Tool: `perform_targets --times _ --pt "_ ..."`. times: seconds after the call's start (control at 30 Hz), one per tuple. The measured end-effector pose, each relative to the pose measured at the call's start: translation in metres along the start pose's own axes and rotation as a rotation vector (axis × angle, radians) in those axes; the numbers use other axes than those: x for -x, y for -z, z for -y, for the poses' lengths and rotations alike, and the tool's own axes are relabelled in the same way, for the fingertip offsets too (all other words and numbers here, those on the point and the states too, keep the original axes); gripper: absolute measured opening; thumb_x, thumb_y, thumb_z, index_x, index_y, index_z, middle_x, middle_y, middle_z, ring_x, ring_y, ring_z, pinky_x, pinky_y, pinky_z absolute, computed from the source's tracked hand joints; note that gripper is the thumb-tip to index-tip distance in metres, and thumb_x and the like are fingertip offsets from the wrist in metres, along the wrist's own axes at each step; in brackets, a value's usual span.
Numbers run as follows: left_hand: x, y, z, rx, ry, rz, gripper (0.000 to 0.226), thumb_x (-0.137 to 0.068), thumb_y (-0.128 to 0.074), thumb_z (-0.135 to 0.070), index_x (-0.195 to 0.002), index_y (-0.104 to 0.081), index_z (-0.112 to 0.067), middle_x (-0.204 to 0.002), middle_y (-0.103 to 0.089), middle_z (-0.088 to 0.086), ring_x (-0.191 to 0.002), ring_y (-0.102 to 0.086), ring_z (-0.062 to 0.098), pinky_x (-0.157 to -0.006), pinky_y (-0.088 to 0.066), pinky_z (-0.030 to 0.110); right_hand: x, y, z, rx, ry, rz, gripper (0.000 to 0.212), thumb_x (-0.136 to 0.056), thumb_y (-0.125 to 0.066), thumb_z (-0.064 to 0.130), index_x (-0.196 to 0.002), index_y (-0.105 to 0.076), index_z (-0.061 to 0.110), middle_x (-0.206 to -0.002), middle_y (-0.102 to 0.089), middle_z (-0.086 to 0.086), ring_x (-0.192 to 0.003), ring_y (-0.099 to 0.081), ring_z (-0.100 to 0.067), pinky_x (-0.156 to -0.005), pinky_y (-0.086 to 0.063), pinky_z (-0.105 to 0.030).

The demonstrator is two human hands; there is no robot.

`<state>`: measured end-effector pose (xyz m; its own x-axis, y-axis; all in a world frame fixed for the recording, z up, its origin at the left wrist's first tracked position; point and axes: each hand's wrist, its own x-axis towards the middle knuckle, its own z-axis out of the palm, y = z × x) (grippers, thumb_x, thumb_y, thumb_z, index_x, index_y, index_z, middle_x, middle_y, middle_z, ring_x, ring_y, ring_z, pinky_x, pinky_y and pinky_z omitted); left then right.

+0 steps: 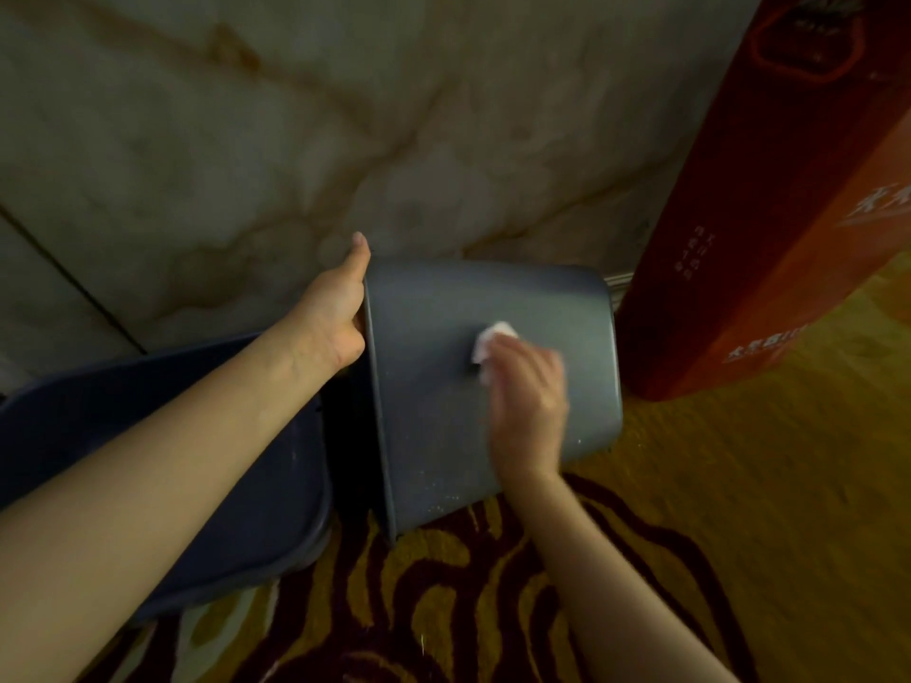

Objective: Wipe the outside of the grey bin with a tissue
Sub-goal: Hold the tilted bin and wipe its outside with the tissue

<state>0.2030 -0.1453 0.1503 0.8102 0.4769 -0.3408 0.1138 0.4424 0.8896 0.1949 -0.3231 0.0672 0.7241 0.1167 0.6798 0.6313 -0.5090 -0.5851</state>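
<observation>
The grey bin [434,377] lies tipped on its side on the carpet, its open mouth facing left. My left hand [335,308] grips the bin's rim at the top left, thumb along the upper edge. My right hand [530,401] presses a crumpled white tissue [490,342] flat against the bin's upturned outer wall, near the middle. Small pale specks dot the lower part of that wall. The hand is blurred.
A dark blue bin [162,436] lies on the left, partly under my left forearm. A tall red cardboard box [769,199] stands at the right against the marbled wall [296,140]. Patterned yellow and dark red carpet [739,510] covers the floor.
</observation>
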Motion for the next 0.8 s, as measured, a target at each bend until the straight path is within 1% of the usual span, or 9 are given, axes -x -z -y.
perform_targets --times 0.07,0.13,0.27,0.33,0.43,0.5,0.6,0.7,0.8 --pt "0.0 -0.002 0.0 -0.007 -0.013 -0.003 0.039 -0.09 -0.045 -0.05 -0.083 -0.063 -0.017 -0.062 -0.075 -0.002 -0.056 -0.071 0.012 -0.047 -0.056 0.025 0.012 -0.019 0.038 -0.083 0.146 0.099 0.017 -0.08 -0.063 -0.002 -0.096 -0.066 0.003 -0.099 -0.07 -0.012 -0.086 -0.051 -0.02 -0.079 -0.039 -0.021" --pt "-0.001 -0.001 0.001 -0.012 -0.002 -0.007 0.041 -0.09 -0.043 -0.051 -0.084 -0.063 -0.017 -0.074 -0.075 0.002 -0.063 -0.071 0.014 -0.057 -0.057 0.027 0.024 -0.029 0.057 -0.106 0.173 0.179 0.021 -0.084 -0.06 0.002 -0.104 -0.065 0.004 -0.107 -0.067 -0.009 -0.089 -0.05 -0.018 -0.083 -0.043 -0.021" --pt "-0.001 0.011 0.004 -0.021 0.055 -0.02 0.044 -0.09 -0.041 -0.053 -0.084 -0.064 -0.016 -0.063 -0.075 0.0 -0.057 -0.072 0.014 -0.046 -0.055 0.026 0.048 -0.025 0.04 -0.087 0.234 0.288 0.018 -0.088 -0.053 0.005 -0.102 -0.064 0.007 -0.108 -0.065 -0.005 -0.083 -0.047 -0.015 -0.074 -0.046 -0.024" --pt "-0.003 0.016 0.004 -0.032 0.073 -0.033 0.043 -0.09 -0.041 -0.053 -0.089 -0.064 -0.017 -0.077 -0.074 0.002 -0.069 -0.071 0.017 -0.052 -0.055 0.03 0.06 -0.013 0.017 -0.053 0.242 0.332 0.015 -0.089 -0.051 0.006 -0.098 -0.063 0.009 -0.105 -0.064 -0.003 -0.082 -0.047 -0.014 -0.074 -0.043 -0.023" --pt "-0.006 0.017 0.001 -0.018 0.087 -0.045 0.042 -0.09 -0.042 -0.052 -0.093 -0.063 -0.016 -0.089 -0.069 0.004 -0.079 -0.067 0.019 -0.06 -0.054 0.034 0.067 0.011 -0.031 0.042 0.026 0.236 0.012 -0.084 -0.055 0.003 -0.092 -0.062 0.009 -0.097 -0.063 -0.005 -0.084 -0.045 -0.015 -0.076 -0.032 -0.016" --pt "-0.009 0.016 -0.001 -0.024 0.079 -0.05 0.042 -0.09 -0.043 -0.052 -0.097 -0.063 -0.015 -0.09 -0.069 0.004 -0.079 -0.067 0.019 -0.059 -0.055 0.032 0.062 0.026 -0.057 0.143 -0.091 0.175 0.011 -0.084 -0.054 0.005 -0.091 -0.061 0.008 -0.094 -0.064 -0.007 -0.083 -0.047 -0.018 -0.075 -0.03 -0.016" --pt "-0.012 0.016 -0.002 0.001 0.075 -0.056 0.045 -0.089 -0.042 -0.054 -0.103 -0.062 -0.016 -0.091 -0.07 0.004 -0.079 -0.068 0.018 -0.055 -0.055 0.031 0.05 0.028 -0.071 0.199 -0.17 0.197 0.018 -0.081 -0.063 -0.005 -0.092 -0.06 0.009 -0.094 -0.063 -0.008 -0.082 -0.046 -0.017 -0.068 -0.041 -0.024" --pt "-0.007 0.022 0.004 0.066 0.054 -0.036 0.045 -0.09 -0.037 -0.056 -0.097 -0.064 -0.02 -0.088 -0.071 0.001 -0.08 -0.069 0.016 -0.054 -0.055 0.031 0.04 0.021 -0.068 0.175 -0.247 0.177 0.016 -0.083 -0.061 -0.003 -0.09 -0.06 0.011 -0.092 -0.061 -0.004 -0.083 -0.039 -0.011 -0.067 -0.031 -0.015" --pt "0.01 0.038 0.032 0.042 0.04 0.021 0.041 -0.093 -0.035 -0.051 -0.107 -0.061 -0.023 -0.104 -0.068 -0.001 -0.093 -0.065 0.014 -0.064 -0.056 0.028 0.035 0.014 -0.069 0.184 -0.285 0.141 0.013 -0.085 -0.058 -0.001 -0.088 -0.062 0.011 -0.089 -0.061 -0.004 -0.082 -0.039 -0.011 -0.068 -0.031 -0.02"
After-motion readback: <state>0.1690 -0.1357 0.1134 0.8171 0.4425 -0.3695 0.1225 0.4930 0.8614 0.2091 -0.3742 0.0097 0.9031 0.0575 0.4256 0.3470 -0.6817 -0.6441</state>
